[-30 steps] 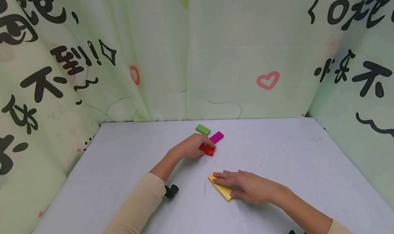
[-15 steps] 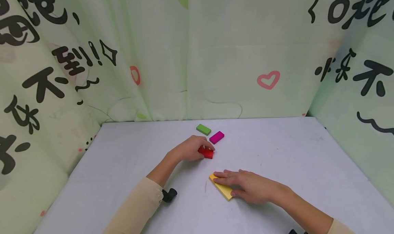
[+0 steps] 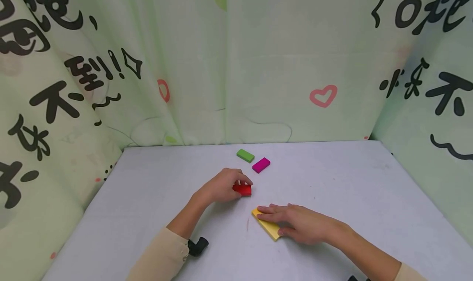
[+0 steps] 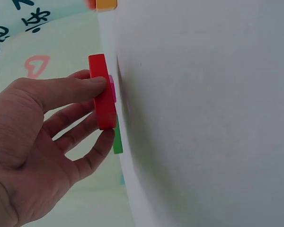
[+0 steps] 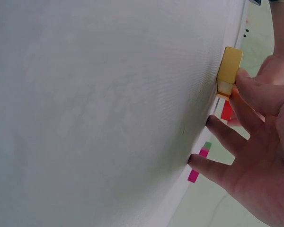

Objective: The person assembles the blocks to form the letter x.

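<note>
My left hand pinches a red rectangular block between thumb and fingers. The left wrist view shows the thumb across one face of the red block, close over the white table. To the right and nearer, my right hand holds a yellow block, which lies slantwise on the table. In the right wrist view, thumb and index finger are at the yellow block, while other fingertips reach down to the tabletop beside it.
Farther back lie a magenta block and a green block, close together. The white table is enclosed by pale green curtains with dark lettering. A black strap piece sits at the left wrist.
My left hand has drawn the red block nearer and slightly left, away from the magenta block, toward the yellow one. The right hand and yellow block have stayed in place.
</note>
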Tool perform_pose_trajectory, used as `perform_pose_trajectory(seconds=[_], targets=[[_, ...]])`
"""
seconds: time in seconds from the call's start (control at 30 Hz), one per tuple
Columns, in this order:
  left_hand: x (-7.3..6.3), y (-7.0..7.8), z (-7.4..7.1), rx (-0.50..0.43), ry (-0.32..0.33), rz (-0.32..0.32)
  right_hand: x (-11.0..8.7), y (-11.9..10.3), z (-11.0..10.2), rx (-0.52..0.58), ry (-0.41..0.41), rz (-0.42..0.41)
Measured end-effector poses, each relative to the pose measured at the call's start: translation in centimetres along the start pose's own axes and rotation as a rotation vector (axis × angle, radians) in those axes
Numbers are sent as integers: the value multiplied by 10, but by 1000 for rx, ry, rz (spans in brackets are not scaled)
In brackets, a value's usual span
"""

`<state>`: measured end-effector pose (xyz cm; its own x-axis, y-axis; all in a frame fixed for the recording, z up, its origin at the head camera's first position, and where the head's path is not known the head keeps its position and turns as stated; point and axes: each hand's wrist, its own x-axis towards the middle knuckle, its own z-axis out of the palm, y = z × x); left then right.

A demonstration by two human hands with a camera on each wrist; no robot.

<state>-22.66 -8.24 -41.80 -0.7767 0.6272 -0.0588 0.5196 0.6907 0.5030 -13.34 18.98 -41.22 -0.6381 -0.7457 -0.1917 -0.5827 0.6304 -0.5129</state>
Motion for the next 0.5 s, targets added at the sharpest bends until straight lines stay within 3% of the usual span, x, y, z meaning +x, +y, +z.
perform_pose_trajectory(seconds=[0.3, 0.5], targets=[[-19, 9, 1, -14, 25, -82, 0, -1, 0, 2, 5, -1], [-31, 13, 6, -21, 47, -100, 0, 0, 0, 4, 6, 2]])
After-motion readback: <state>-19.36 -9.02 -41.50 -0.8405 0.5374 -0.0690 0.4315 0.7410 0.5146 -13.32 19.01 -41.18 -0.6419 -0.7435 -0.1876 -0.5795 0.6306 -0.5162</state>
